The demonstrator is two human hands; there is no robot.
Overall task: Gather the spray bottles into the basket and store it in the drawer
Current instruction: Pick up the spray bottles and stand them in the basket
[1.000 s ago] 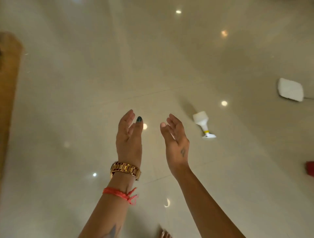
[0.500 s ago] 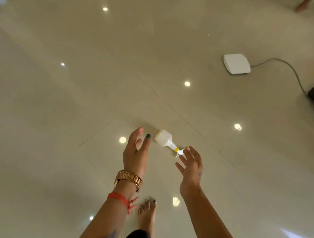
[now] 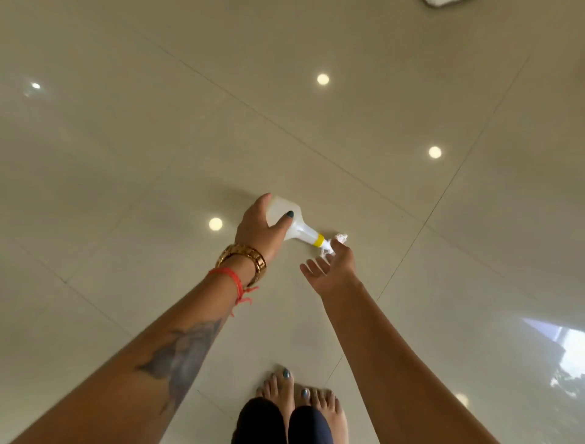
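On the glossy cream tile floor, near the middle of the scene, a white spray bottle lies on its side, its wide base pointing far-left and its white trigger head pointing right. A yellow collar rings the neck just behind the head. No label, brand or writing can be made out on the bottle; its body looks plain translucent white.

The left hand is curled over the bottle's body from the near-left side, the thumb with its dark teal nail pressed on the top of the shoulder and the other fingers wrapped around the far side, out of sight. This hand grips the bottle; whether the bottle is touching the floor or just above it cannot be told. A gold link watch sits on that wrist, with a red thread bracelet just nearer along the forearm, and a dark tattoo further down.

The right hand is spread, palm turned up and to the left, fingers loosely apart. It holds nothing; its far edge sits right at the trigger head, though contact is unclear.

Bare feet with teal-painted nails stand at the near edge. A white flat object shows at the far right edge, mostly cut off.
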